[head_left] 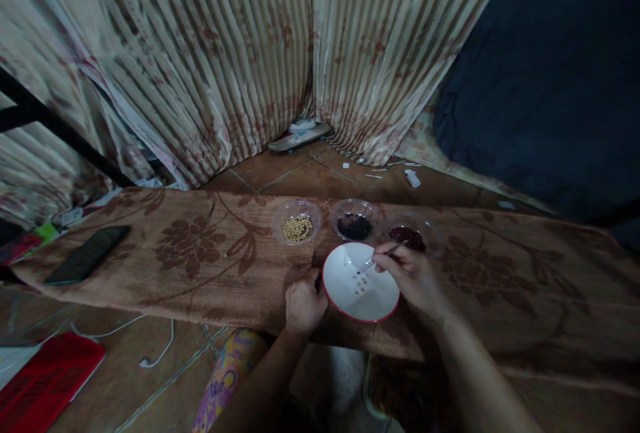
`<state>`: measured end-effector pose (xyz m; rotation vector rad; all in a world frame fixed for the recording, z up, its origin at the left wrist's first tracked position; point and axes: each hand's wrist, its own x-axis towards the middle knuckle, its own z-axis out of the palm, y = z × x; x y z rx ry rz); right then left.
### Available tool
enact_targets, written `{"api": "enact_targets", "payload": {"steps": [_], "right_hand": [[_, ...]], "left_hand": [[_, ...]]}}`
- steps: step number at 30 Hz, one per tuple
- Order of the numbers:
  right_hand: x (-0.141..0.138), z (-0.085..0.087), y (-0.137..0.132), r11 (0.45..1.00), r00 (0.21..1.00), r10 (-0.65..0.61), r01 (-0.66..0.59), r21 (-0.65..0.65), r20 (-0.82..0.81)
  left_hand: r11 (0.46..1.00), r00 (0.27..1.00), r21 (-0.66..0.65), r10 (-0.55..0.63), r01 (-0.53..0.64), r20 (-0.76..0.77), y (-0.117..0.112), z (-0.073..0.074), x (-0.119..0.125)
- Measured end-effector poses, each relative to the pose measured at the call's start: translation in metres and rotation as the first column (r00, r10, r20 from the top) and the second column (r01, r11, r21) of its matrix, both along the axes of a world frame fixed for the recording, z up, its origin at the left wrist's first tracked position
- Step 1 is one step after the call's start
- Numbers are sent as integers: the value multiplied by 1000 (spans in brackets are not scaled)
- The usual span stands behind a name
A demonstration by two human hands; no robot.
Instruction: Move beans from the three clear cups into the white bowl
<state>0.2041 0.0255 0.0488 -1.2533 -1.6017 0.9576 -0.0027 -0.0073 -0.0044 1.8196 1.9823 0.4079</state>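
Observation:
A white bowl (380,296) with a red rim stands near the front edge of the cloth-covered table. Several small pale beans (361,284) lie on its bottom. My left hand (304,303) is curled closed at the bowl's left rim; its fingertips are partly hidden. Pinched in my right hand (407,273) are thin metal tweezers (367,266), their tips low inside the bowl, just above the beans. Whether the tips hold a bean is too small to tell. Behind the bowl stand clear bowls of yellow soybeans (297,228), black beans (354,226) and dark red beans (407,238).
A dark phone (89,254) lies at the table's left end. Brown flowered cloth (255,280) covers the table. Striped curtains (240,53) hang behind, with a sandal (300,138) and white scraps on the tiled floor. A red bag (57,380) and white cable lie at lower left.

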Motion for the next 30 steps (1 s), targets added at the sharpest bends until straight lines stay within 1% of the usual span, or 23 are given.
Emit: {"api": "enact_targets", "payload": {"steps": [2,3,4,5,6,8,9,10,11,12,13,14,15,17,18,19,20,21,22,24,30], "right_hand": [[12,8,2,984,980,-164,171,59,-109],[20,12,3,959,953,-251,269,90,-168],[29,16,6,920,913,-341,373,119,-224],[38,18,9,868,863,-427,475,144,-271],[48,19,13,805,806,-505,569,170,-308],[67,17,22,667,694,-632,714,213,-344],[75,15,25,615,656,-676,753,233,-336],[81,12,27,589,638,-707,770,245,-305],[84,8,29,583,633,-730,773,250,-257],[84,5,29,600,645,-736,762,243,-204],[80,2,28,634,671,-723,739,226,-164],[74,0,25,682,710,-689,702,204,-144],[65,-1,22,741,762,-631,647,179,-143],[44,-1,13,872,880,-448,470,138,-159],[33,-1,9,932,936,-330,343,113,-126],[23,-1,5,976,977,-200,205,78,-67],[15,0,2,995,996,-88,88,48,-7],[8,0,0,1000,999,0,-1,21,47],[3,-1,-1,999,995,53,-53,4,87],[-3,-2,-2,997,987,81,-81,-5,140],[-9,-7,0,996,957,81,-89,16,279]], "left_hand": [[1000,1000,-1,6,-6,-3,0,1,0],[1000,1000,0,4,-4,-2,0,1,0],[1000,1000,2,1,-1,1,1,1,0],[1000,1000,3,-2,2,6,1,0,-1],[1000,1000,4,-3,3,10,1,0,-1],[1000,1000,2,-3,3,14,2,-1,-2],[1000,1000,2,-1,1,13,2,-2,-2],[1000,1000,5,-1,0,12,3,-2,-3],[1000,1000,8,0,0,11,3,-3,-3],[1000,1000,13,-1,1,11,3,-4,-3],[1000,1000,18,-1,1,10,4,-4,-3],[1000,1000,21,1,-2,9,4,-4,-3],[1000,1000,21,2,-2,9,3,-4,-3],[1000,1000,24,-1,1,13,3,-4,-3],[1000,1000,28,-4,3,15,3,-3,-2],[999,1000,33,-6,6,14,2,-3,-2],[999,1000,37,-8,7,10,2,-3,-2],[999,1000,36,-7,7,5,2,-3,-1],[999,1000,34,-5,5,-2,2,-3,-1],[1000,1000,26,-3,3,-13,1,-3,-1],[998,1000,51,-24,24,-8,1,-5,-2]]}}
